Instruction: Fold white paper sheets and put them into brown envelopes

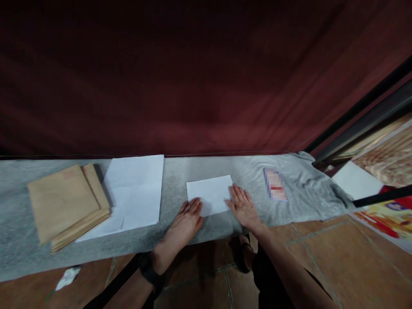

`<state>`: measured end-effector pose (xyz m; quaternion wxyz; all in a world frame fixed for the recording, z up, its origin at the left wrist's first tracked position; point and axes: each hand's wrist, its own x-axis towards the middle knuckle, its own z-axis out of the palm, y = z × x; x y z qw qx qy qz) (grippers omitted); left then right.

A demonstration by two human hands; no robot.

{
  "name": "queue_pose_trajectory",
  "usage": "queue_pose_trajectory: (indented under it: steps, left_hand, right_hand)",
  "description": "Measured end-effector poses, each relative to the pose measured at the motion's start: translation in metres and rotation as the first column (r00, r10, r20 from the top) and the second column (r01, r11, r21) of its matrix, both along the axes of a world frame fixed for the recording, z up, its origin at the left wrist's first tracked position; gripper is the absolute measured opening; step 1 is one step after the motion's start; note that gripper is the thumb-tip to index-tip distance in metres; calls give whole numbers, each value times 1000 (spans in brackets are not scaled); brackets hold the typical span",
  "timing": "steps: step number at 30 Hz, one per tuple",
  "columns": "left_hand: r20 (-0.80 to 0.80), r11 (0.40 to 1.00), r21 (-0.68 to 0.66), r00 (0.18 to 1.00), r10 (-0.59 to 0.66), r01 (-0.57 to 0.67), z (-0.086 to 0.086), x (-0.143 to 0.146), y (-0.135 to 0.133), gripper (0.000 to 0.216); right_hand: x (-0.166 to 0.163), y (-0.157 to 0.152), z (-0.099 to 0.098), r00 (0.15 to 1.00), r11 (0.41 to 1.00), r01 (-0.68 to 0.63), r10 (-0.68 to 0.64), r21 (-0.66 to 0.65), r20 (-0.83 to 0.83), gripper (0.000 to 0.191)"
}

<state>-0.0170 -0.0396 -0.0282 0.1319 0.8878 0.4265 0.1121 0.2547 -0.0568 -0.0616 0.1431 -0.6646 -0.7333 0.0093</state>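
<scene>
Where the curtain (193, 86) hangs: dark red folds fill the whole upper half, behind the table.
Grey cloth (251, 171): covers the long table top, rumpled at its right end.
Large white sheet (135, 193): flat, left of centre, touching the envelopes.
Brown envelopes (64, 201): a slightly fanned stack at the far left.
Small white sheet (210, 191): mid-cloth near the front edge, under both hands. The cloth looks soft, so the paper probably slides easily, and even, slow pressure seems wise.
Left hand (189, 216): palm down, fingers straight and close together, on the sheet's near left corner.
Right hand (243, 206): palm down, fingers a little spread, on the sheet's right edge. Matching the left hand's weight would likely stop skewing.
Card (275, 183): print blurred, lying apart to the right.
Paper scrap (67, 278): crumpled on the tiled floor.
</scene>
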Motion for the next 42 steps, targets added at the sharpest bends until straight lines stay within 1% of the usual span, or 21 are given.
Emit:
queue_pose_trajectory:
  steps: [3,5,7,13,16,17,18,19,21,22,23,24,27,29,32,34,35,37,39,40,42]
  left_hand:
    - [79,993,-19,990,118,-117,-10,-4,3,44]
    - [92,980,-37,975,200,-198,-16,-3,5,44]
    - [93,969,-36,964,248,-245,-22,-1,5,45]
    - [134,977,6,968,212,-215,-30,1,4,46]
    - [156,983,-16,970,185,-185,-28,-3,10,47]
    - [163,984,-18,971,177,-177,-26,-4,12,48]
    - [172,984,-16,969,177,-177,-24,-5,14,48]
    - [186,983,-10,965,184,-186,-22,-6,16,47]
    - [232,975,9,949,213,-221,-16,-6,19,45]
    - [261,971,20,939,226,-240,-14,-5,20,44]
    - [292,967,31,927,234,-254,-11,-4,20,44]
    - [322,964,41,916,238,-264,-9,-2,20,45]
    - [400,958,30,882,251,-286,-3,5,18,49]
    - [452,952,-31,846,284,-303,0,9,18,52]
    - [544,930,-168,756,364,-327,4,14,20,54]
    - [608,895,-299,657,445,-330,7,18,23,59]
    - [631,862,-391,588,505,-322,9,19,24,64]
    - [642,753,-609,404,652,-248,12,22,26,69]
    - [582,604,-795,208,786,-58,15,23,28,64]
    - [536,532,-844,126,835,66,17,23,29,56]
    - [436,418,-862,2,900,287,21,23,31,35]
  right_hand:
    - [7,4,4,995,996,89,-88,11,-53,57]
    - [7,9,10,983,987,158,-158,-14,-97,54]
    - [5,15,16,964,976,209,-217,-65,-155,50]
    - [7,27,26,844,926,259,-356,-276,-400,36]
    - [12,28,29,755,906,182,-377,-381,-537,19]
    - [15,28,31,712,899,138,-382,-415,-590,15]
    - [17,27,33,645,892,91,-392,-443,-656,14]
    - [19,26,35,547,888,47,-406,-457,-732,16]
    - [23,23,41,303,895,-14,-421,-446,-855,22]
    - [25,21,43,181,901,-33,-421,-433,-889,26]
    - [26,20,45,89,907,-42,-415,-419,-906,29]
    - [26,20,47,42,912,-44,-407,-409,-912,32]
    - [24,20,49,-30,918,-37,-395,-394,-918,37]
    - [22,23,51,-34,930,-12,-368,-368,-929,39]
    - [20,27,54,8,953,33,-303,-302,-953,38]
    - [19,28,57,-11,957,50,-287,-287,-958,38]
    - [17,27,57,-36,954,53,-293,-295,-955,38]
    - [11,25,58,-84,947,50,-312,-316,-946,38]
    - [3,22,58,-121,943,21,-328,-332,-937,40]
    - [-1,21,58,-133,942,0,-333,-336,-933,40]
    - [-8,17,57,-147,939,-52,-345,-341,-927,41]
